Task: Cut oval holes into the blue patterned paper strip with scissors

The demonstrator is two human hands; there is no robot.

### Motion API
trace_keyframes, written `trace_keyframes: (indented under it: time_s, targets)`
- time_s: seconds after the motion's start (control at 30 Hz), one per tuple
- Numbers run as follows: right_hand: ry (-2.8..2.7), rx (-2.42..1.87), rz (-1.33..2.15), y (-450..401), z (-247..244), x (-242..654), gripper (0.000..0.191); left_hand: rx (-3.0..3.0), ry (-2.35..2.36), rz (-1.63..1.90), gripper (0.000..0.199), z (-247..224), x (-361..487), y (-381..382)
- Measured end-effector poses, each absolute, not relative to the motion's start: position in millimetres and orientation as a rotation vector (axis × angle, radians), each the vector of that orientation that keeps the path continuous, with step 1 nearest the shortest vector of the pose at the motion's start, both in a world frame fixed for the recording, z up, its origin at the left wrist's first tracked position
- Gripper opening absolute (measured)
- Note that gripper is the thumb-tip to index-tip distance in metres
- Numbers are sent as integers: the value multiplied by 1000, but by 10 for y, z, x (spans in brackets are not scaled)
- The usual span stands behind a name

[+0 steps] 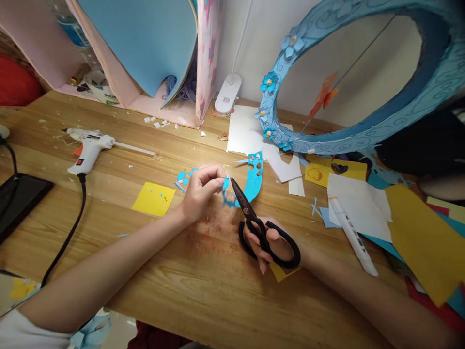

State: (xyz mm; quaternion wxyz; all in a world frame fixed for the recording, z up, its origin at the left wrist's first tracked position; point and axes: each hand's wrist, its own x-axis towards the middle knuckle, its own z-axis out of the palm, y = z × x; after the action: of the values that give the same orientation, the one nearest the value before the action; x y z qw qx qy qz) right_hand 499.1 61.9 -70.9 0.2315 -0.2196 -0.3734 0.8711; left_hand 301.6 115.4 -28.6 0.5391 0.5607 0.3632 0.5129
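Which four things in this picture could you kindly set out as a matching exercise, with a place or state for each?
1. scissors
2. glue gun
3. blue strip
4. white marker

A. joined to a black cord
B. lies to the right of the scissors
C. held in the right grip
D. has holes cut in it

Pairs: 1-C, 2-A, 3-D, 4-B
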Motion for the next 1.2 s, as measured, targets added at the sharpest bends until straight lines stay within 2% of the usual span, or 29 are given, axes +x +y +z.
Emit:
trace_keyframes:
  time_s: [0.13, 0.23, 0.3, 0.4, 0.5, 0.57, 0.63, 0.73, 0.97, 1.2]
  targets:
    - [-1106, -628, 2346, 598, -734, 5006, 57, 1335, 1042, 1364, 24, -269, 2981, 1227]
    - [-1094, -628, 2301, 595, -753, 4999, 57, 1460, 1263, 1426, 17, -251, 2950, 1277]
    - [-1037, -576, 2328, 618, -749, 4973, 59, 1673, 1227, 1324, 18, -228, 2942, 1270]
    - [-957, -461, 2375, 684, -727, 4922, 61, 1956, 1009, 957, 16, -181, 2972, 1182]
    - [-947, -431, 2320, 747, -711, 4891, 63, 1999, 996, 631, 40, -156, 3040, 1064]
    - [-964, -469, 2288, 772, -699, 4885, 65, 1944, 1052, 558, 60, -163, 3080, 1014]
    - [-979, -529, 2256, 784, -678, 4882, 66, 1850, 1043, 546, 67, -183, 3102, 1000]
    - [-979, -530, 2194, 787, -632, 4871, 64, 1719, 946, 515, 58, -217, 3102, 1024]
    - [-997, -516, 2095, 811, -583, 4866, 64, 1442, 797, 485, 18, -302, 3087, 1109]
    - [-1020, -374, 2033, 751, -505, 4888, 63, 1070, 1000, 846, 31, -317, 3105, 1196]
